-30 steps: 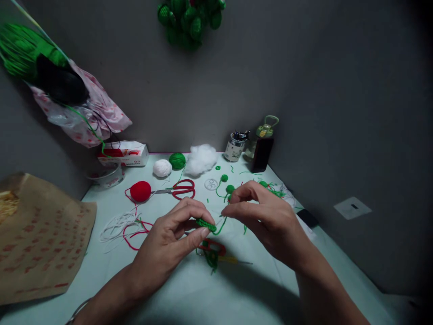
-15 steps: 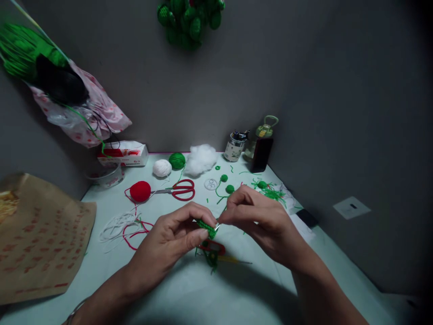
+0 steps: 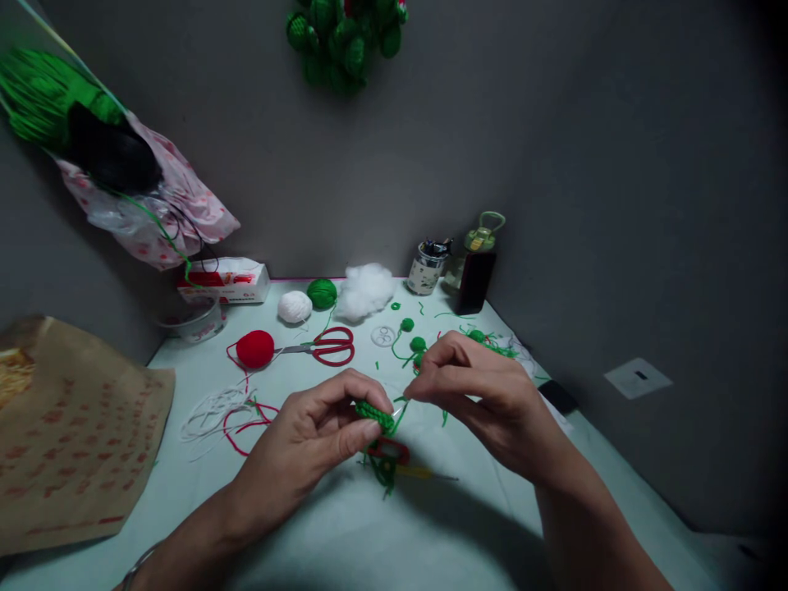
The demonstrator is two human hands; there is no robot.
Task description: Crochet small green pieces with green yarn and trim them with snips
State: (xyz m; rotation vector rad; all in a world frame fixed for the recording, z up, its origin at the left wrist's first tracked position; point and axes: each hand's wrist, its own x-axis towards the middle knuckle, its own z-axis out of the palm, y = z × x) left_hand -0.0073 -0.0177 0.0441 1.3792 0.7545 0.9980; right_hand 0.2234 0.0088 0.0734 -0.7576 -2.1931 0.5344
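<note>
My left hand (image 3: 308, 443) pinches a small green crocheted piece (image 3: 374, 414) between thumb and fingers above the table. My right hand (image 3: 480, 394) is closed in a pinch just right of it, on a thin needle too small to see well, with green yarn (image 3: 400, 410) running from the piece. Under the hands lie a small red clip-like tool with green yarn scraps (image 3: 385, 455) and a yellow-handled crochet hook (image 3: 424, 474).
On the pale table (image 3: 345, 525): red scissors (image 3: 329, 345), red yarn ball (image 3: 254, 349), white yarn ball (image 3: 295, 306), green yarn ball (image 3: 322, 292), white stuffing (image 3: 366, 289), small green balls (image 3: 417, 343), a jar (image 3: 427, 267), a bottle (image 3: 477, 263), a tissue box (image 3: 225, 279), loose white and red cord (image 3: 222, 414). A brown paper bag (image 3: 74, 435) lies left.
My right hand moved in to the green piece, then drew back a little to the right and up, pulling the yarn. The left hand stayed nearly still.
</note>
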